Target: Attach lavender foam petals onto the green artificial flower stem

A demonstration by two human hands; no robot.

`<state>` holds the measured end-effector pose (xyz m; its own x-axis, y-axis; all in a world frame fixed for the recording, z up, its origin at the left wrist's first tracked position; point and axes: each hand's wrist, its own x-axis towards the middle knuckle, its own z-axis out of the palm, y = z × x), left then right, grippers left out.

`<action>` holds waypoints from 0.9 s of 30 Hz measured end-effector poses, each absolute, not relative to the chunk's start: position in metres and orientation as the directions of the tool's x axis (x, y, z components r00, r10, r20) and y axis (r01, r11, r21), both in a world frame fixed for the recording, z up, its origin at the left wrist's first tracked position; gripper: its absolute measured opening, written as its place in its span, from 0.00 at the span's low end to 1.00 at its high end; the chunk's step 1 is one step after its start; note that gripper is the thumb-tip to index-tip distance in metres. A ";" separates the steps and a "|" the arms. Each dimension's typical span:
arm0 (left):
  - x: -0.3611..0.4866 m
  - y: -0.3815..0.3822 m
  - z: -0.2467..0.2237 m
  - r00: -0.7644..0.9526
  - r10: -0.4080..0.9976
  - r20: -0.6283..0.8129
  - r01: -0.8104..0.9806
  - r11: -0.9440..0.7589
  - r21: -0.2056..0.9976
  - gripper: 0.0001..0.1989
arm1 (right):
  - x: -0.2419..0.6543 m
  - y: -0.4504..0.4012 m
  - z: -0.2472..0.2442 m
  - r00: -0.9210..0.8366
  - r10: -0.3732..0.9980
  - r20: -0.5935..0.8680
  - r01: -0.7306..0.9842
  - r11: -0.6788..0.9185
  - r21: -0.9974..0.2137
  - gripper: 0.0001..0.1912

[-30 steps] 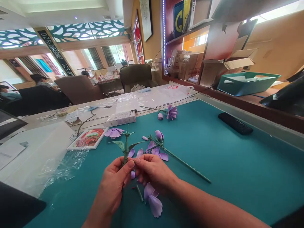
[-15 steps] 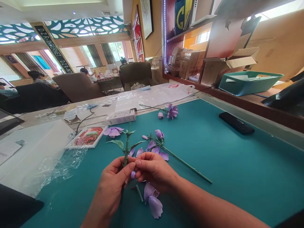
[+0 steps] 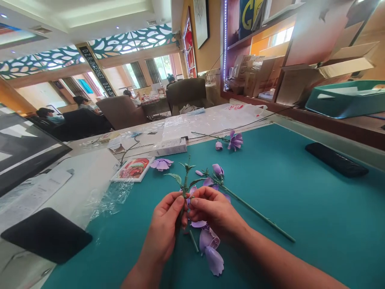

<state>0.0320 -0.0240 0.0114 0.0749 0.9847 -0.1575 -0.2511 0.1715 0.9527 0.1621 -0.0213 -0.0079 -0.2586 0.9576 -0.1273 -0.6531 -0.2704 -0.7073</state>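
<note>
My left hand (image 3: 168,216) is closed round a green artificial flower stem (image 3: 185,178) with leaves, held upright. Close against the stem, my right hand (image 3: 213,206) pinches a small green piece (image 3: 191,197) between thumb and fingertips; its exact kind is too small to tell. Loose purple petals (image 3: 214,260) and a short green tube (image 3: 193,241) lie on the mat below the hands. Behind them rests a long green stem (image 3: 255,208) with a purple flower bud (image 3: 218,169). A purple flower head (image 3: 161,163) lies at the back left, and another purple flower (image 3: 235,140) farther back.
A teal mat (image 3: 270,176) covers the table. On it at right sits a black elongated object (image 3: 336,159). A framed picture (image 3: 132,169), crumpled clear plastic (image 3: 112,196), a white box (image 3: 170,147) and a black flat object (image 3: 46,235) stand to the left. People sit in the background.
The camera view has turned left, so everything appears farther right. My right fingertips have drawn slightly away from the stem, showing the small green piece. My left hand keeps its hold.
</note>
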 end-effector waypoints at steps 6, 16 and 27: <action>0.031 -0.025 0.009 0.088 0.983 -0.161 -0.259 0.179 0.949 0.14 | 0.161 -0.022 -0.007 -0.272 0.954 -0.126 -0.668 -0.282 -0.689 0.19; 0.029 -0.025 0.005 0.070 0.994 -0.088 -0.144 0.097 0.985 0.13 | 0.161 -0.023 -0.006 -0.249 0.948 -0.199 -0.656 -0.317 -0.685 0.20; 0.030 -0.025 0.007 -0.002 0.997 -0.071 -0.072 0.071 0.995 0.14 | 0.157 -0.025 -0.006 -0.182 0.960 -0.211 -0.630 -0.279 -0.724 0.20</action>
<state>0.0302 -0.0254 0.0069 -0.0020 0.9975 -0.0712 -0.0721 0.0709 0.9949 0.1566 -0.0253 -0.0062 -0.1820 0.9603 -0.2114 -0.6304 -0.2790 -0.7244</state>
